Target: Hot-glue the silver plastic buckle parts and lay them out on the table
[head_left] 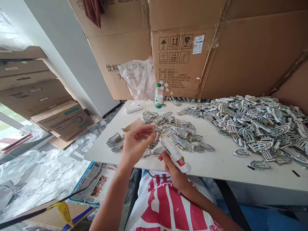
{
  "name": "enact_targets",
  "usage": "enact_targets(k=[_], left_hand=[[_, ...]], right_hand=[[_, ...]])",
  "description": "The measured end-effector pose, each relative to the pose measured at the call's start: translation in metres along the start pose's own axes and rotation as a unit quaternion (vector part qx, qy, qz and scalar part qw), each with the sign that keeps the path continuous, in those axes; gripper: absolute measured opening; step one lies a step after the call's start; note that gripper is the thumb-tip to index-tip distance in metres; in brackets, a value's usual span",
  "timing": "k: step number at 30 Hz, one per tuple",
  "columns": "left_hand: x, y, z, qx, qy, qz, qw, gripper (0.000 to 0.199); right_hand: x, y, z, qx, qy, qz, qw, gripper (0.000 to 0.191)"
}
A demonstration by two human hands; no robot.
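On the near side of the bottle (pixel 158 98), the left grip (pixel 135 143) pinched a small frame (pixel 156 138), likely light, stiff and best taken by its edges; the right grip (pixel 175 175) was wrapped around a white hand tool (pixel 172 152), probably smooth plastic.

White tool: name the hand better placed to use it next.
Probably the right: your right hand grips the white tool, its tip near the small part that your left hand is pinching.

We see bright daylight from the left, a washed-out window (pixel 6 21), soft shadows and wide-angle edge stretching.
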State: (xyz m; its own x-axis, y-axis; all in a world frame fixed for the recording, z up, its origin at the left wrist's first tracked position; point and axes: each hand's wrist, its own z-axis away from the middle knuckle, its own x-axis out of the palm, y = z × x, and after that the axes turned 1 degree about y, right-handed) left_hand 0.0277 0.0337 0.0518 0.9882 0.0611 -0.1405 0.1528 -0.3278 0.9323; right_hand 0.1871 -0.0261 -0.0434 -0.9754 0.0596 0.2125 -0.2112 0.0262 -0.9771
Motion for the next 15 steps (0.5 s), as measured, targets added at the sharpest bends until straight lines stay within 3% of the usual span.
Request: enact_targets(k=[15], left_hand=[[-0.0008,0.0015,-0.0002,-0.007,-0.008,-0.001,1.000,0.029]], right_hand=[[-0.0013,0.0001,-0.0010,0.002,-0.011,-0.003,1.000,0.051]])
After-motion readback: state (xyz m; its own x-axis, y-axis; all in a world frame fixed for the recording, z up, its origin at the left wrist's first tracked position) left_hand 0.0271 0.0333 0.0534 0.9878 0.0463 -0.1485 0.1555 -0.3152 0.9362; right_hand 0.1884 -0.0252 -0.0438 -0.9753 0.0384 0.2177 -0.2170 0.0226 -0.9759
